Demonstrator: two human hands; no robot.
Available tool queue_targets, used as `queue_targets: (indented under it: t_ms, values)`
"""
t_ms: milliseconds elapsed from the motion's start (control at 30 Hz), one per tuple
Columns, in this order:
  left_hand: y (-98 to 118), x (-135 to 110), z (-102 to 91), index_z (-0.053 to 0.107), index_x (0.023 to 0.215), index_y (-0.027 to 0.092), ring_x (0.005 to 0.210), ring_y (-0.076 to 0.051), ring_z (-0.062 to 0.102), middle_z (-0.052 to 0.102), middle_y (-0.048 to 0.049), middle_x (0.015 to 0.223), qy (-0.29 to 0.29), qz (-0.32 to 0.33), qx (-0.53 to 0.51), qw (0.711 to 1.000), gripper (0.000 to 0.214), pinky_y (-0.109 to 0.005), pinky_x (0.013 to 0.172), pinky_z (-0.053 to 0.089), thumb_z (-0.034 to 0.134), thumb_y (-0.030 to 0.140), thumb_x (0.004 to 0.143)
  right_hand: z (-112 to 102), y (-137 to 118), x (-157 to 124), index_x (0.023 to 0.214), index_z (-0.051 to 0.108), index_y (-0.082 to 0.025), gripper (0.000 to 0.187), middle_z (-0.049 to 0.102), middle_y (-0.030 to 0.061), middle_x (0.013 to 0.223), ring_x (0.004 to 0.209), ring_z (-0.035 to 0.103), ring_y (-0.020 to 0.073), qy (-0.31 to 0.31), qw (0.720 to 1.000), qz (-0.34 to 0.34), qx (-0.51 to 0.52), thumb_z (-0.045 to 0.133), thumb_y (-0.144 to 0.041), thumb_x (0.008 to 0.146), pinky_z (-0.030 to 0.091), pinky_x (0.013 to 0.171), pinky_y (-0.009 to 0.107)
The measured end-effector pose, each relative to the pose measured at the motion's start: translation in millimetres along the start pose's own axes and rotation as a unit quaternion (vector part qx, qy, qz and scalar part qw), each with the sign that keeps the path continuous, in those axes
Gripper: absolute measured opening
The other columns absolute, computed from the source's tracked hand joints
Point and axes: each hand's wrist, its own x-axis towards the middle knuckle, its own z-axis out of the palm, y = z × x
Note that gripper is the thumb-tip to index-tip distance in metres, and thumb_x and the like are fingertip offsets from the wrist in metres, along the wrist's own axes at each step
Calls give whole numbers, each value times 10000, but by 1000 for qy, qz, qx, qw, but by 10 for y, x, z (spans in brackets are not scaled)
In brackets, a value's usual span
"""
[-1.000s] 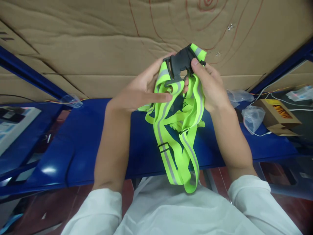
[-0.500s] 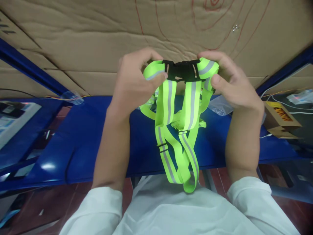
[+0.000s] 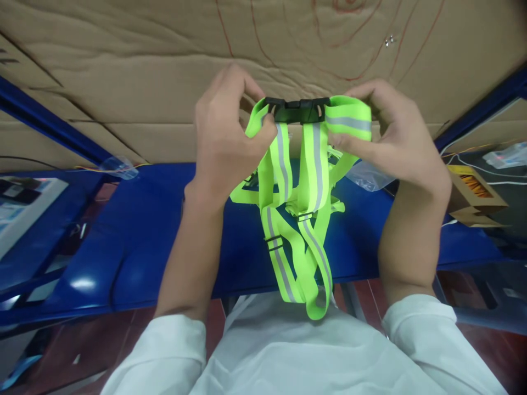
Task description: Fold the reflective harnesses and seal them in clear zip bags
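Observation:
Between my hands hangs a neon-yellow reflective harness (image 3: 316, 170) with grey stripes. Its black buckle (image 3: 297, 111) is clipped together at the top. My left hand (image 3: 230, 131) pinches the webbing at the buckle's left end, the thumb pressed against the front. On the other side my right hand (image 3: 397, 137) grips the folded strap loop just right of the buckle, with the thumb beneath it and the fingers behind. Long strap loops with black sliders (image 3: 274, 243) dangle down toward my lap. More bunched webbing shows behind them.
Below the hands is a blue tabletop (image 3: 152, 230), with brown cardboard (image 3: 144, 82) standing behind it. A clear plastic bag (image 3: 368, 175) lies behind the harness. At the right sits an open cardboard box (image 3: 475, 195); a clear plastic cup (image 3: 119, 167) is at the left.
The buckle has tilted and shifted slightly left and up. My right thumb has moved lower and left under the strap, and more of the right loop faces me.

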Motion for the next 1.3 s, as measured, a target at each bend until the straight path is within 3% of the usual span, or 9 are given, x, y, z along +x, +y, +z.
queue_targets:
  t_ms: [233, 367, 500, 600, 700, 867, 1067, 1200, 1300]
  values:
    - [53, 5, -26, 540, 918, 238, 1020, -174, 546, 619, 6, 1024, 7, 30, 35, 999, 316, -284, 923, 402, 802, 62, 932, 63, -42, 5, 1289, 761, -274, 309, 753, 51, 1170, 1017, 715, 219, 11, 999, 9, 31, 837, -435, 1037, 579, 917, 344]
    - [-5, 40, -42, 550, 912, 223, 862, -135, 509, 625, 34, 946, -4, 39, 59, 997, 306, -302, 782, 365, 836, 116, 934, 195, 26, 70, 1259, 730, -219, 276, 751, 87, 1175, 1046, 698, 244, 145, 986, -16, -84, 823, -308, 1014, 563, 957, 381]
    - [-235, 130, 20, 506, 833, 239, 732, -132, 453, 537, 53, 764, 108, 73, 94, 987, 428, -347, 685, 322, 930, 226, 886, 384, 39, 92, 1000, 720, -180, 122, 731, 107, 1064, 1026, 681, 262, 270, 936, -124, -187, 643, -96, 957, 549, 961, 419]
    - [-281, 121, 137, 488, 782, 249, 671, -110, 449, 512, 61, 713, 159, 90, 101, 978, 465, -356, 649, 334, 941, 279, 884, 524, -24, 66, 1116, 761, -180, 100, 773, 41, 1031, 907, 733, 196, 111, 992, -53, 16, 700, -184, 1038, 554, 803, 326]
    - [-152, -16, 267, 604, 825, 256, 710, -138, 591, 647, 36, 780, 63, 99, 16, 993, 286, -351, 659, 448, 855, 279, 960, 622, -79, 54, 1235, 764, -199, 345, 786, 60, 1292, 1212, 764, 227, -58, 970, 57, 230, 660, -520, 1160, 629, 973, 347]
    - [-57, -122, 266, 789, 1016, 218, 770, -214, 740, 748, -46, 880, -159, 73, -162, 971, 352, -359, 690, 619, 617, 488, 1162, 648, -4, 92, 1169, 810, -267, 339, 805, 12, 1295, 1373, 721, 254, -21, 946, 109, 306, 891, -535, 978, 553, 1280, 420]
    - [-309, 191, -154, 698, 1478, 306, 1367, -312, 679, 691, -74, 1534, -196, 233, -116, 945, 586, -396, 1018, 665, 936, 460, 965, 604, 100, 101, 1214, 812, -278, 437, 840, -9, 1172, 1084, 834, 251, -58, 906, 172, 383, 982, -478, 864, 704, 1047, 423]
    - [-293, 237, -355, 642, 1569, 206, 1588, -378, 510, 601, -104, 1668, -194, 199, -48, 960, 906, -530, 1296, 509, 1036, 565, 836, 577, 106, 72, 1263, 805, -281, 543, 838, -33, 1087, 1031, 842, 232, -86, 902, 175, 384, 1027, -449, 797, 705, 974, 360]
    - [-323, 206, -378, 693, 1483, 185, 1418, -324, 664, 730, -109, 1468, -272, 126, -90, 950, 814, -503, 1233, 563, 997, 615, 863, 538, 68, 36, 1313, 791, -252, 573, 826, -8, 1063, 981, 846, 242, -121, 897, 169, 391, 1023, -413, 813, 714, 897, 349]
